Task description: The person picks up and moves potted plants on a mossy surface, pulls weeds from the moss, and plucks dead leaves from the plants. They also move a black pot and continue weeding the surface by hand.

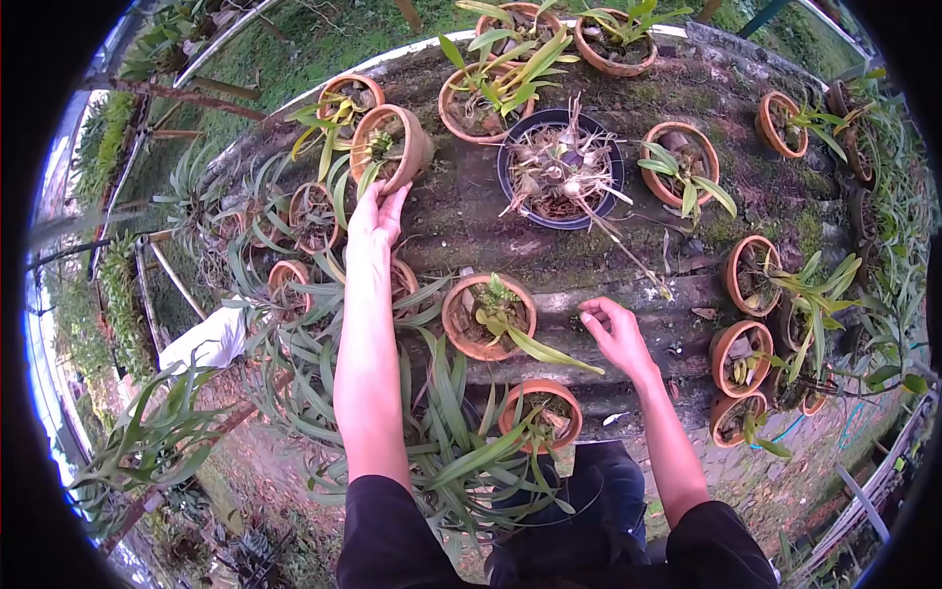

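Mossy bench crowded with orchid pots: left hand, fingers spread open, props a tilted clay pot at its far left; right hand curls on the bench, grasp unclear. Righting that pot would need a fuller grip

A single head-worn camera looks forward and steeply down, close above the mossy worktop. Its fisheye circle bends the edges. The left hand and right hand enter from below.
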Tool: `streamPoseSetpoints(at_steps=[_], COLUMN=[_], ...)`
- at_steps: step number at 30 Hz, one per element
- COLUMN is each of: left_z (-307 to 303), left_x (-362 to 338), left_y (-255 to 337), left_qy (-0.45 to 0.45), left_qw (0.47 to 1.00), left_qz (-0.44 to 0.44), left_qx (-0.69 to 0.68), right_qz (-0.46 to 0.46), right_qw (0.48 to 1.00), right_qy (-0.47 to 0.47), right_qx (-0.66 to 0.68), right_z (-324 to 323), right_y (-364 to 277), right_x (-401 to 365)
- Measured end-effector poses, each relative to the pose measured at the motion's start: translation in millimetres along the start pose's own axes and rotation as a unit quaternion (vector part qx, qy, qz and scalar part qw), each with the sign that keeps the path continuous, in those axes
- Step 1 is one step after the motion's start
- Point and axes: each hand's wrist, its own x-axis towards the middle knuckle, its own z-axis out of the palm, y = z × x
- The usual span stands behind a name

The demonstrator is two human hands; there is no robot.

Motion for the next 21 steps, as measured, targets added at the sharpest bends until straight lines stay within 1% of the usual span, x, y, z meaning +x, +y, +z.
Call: streamPoseSetpoints(at_steps=[1, 4, 6, 8, 10, 13, 14, 16, 17, 20, 21], left_z=[-0.5, -8.3, -15.3, -17.3, -21.1, -25.7, -28.2, -26.5, -26.5, -30.9, -32.8], left_x=[-15.7, -49.5, -65.7, -90.5, -111.0, -143.7, -150.8, -166.8, -172.0, -181.0, -184.7], left_y=[2.5, 8.5, 12.3, 13.0, 12.1, 9.5, 8.0, 5.7, 5.0, 7.9, 8.2], left_qy=[-0.001, 0.000, -0.008, -0.024, -0.022, -0.030, -0.043, -0.037, -0.041, -0.044, -0.045], left_qw=[0.999, 1.000, 1.000, 0.999, 0.999, 0.999, 0.998, 0.998, 0.998, 0.998, 0.998], left_qz=[0.023, 0.022, 0.004, 0.007, -0.002, -0.004, 0.001, -0.011, -0.015, -0.034, -0.023], left_qx=[0.026, 0.003, -0.006, 0.026, 0.036, 0.045, 0.046, 0.048, 0.051, 0.038, 0.043], right_qz=[-0.009, -0.107, -0.162, -0.191, -0.184, -0.127, -0.130, -0.135, -0.166, -0.173, -0.188], right_qw=[1.000, 0.993, 0.985, 0.979, 0.982, 0.990, 0.990, 0.988, 0.982, 0.974, 0.972], right_qy=[-0.024, -0.051, -0.058, -0.057, -0.034, -0.036, -0.048, -0.071, -0.066, -0.064, -0.074], right_qx=[0.008, 0.017, -0.002, 0.037, 0.032, 0.042, 0.040, 0.035, 0.061, 0.134, 0.122], right_z=[3.2, 18.8, 29.7, 46.6, 71.5, 88.7, 90.6, 97.6, 102.3, 103.9, 100.3], right_y=[-9.2, -50.8, -77.5, -109.0, -130.7, -156.2, -159.0, -159.0, -156.6, -150.3, -152.5], right_x=[9.0, 38.5, 63.2, 82.4, 97.1, 114.2, 117.1, 121.8, 119.1, 114.6, 112.2])
